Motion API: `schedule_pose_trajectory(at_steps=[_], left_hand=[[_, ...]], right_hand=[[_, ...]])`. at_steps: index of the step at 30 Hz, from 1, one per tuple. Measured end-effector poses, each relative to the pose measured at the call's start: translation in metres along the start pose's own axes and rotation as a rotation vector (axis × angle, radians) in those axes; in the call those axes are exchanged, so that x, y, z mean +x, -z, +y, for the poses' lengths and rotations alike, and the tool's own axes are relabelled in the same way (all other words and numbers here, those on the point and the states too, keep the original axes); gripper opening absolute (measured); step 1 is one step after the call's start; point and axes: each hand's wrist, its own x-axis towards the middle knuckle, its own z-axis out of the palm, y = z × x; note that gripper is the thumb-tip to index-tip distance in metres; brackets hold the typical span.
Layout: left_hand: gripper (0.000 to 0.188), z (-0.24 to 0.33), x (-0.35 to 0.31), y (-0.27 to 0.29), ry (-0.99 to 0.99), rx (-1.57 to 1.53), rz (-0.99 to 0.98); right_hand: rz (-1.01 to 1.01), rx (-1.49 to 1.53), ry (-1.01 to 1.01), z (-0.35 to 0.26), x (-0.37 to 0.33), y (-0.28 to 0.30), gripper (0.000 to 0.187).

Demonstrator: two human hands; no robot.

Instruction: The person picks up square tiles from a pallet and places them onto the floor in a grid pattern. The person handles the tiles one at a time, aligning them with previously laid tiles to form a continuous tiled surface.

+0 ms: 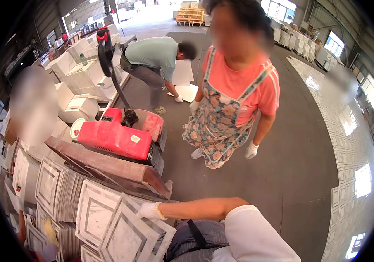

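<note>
My right hand point(151, 211), in a white knit glove, reaches across to the left from a white sleeve. It is closed on the upper edge of a square marble tile point(128, 233) with grey inlaid frames. That tile leans at a tilt in front of a similar marble tile point(95, 212). Beside them, a row of tiles point(58, 187) stands on edge, packed close together. My left hand does not show.
A red pallet truck point(117, 135) stands behind a brown beam point(104, 168). A person in a floral apron point(222, 118) stands ahead; another person point(154, 56) bends over white slabs point(184, 94). Someone else's yellow-gloved hand point(50, 231) is by the tiles at left. Patterned flooring point(348, 148) runs along the right.
</note>
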Motion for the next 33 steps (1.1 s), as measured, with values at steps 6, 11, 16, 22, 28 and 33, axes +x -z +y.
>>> schedule_pose_trajectory(at_steps=[6,11,16,22,28,33], left_hand=[[0.059,-0.040,-0.075,-0.063,-0.063,0.181,-0.009],[0.058,-0.063,-0.130,-0.120,-0.116,0.345,-0.068],[0.058,-0.063,-0.151,-0.161,-0.170,0.478,-0.235],[0.056,-0.049,-0.146,-0.295,-0.294,0.691,-0.563],[0.051,-0.095,-0.126,-0.422,-0.140,0.480,-0.960],[0.054,-0.123,-0.153,-0.531,-0.067,0.638,-1.202]], right_hand=[[0.143,0.194,0.207,0.085,-0.099,0.018,0.065],[0.416,0.076,0.375,0.150,-0.213,0.057,0.064],[0.699,0.184,0.404,0.226,-0.322,0.091,0.055],[1.016,0.460,0.467,0.308,-0.411,0.113,0.049],[1.341,0.726,0.246,0.377,-0.511,0.070,0.047],[1.673,0.959,0.158,0.429,-0.541,-0.004,0.036]])
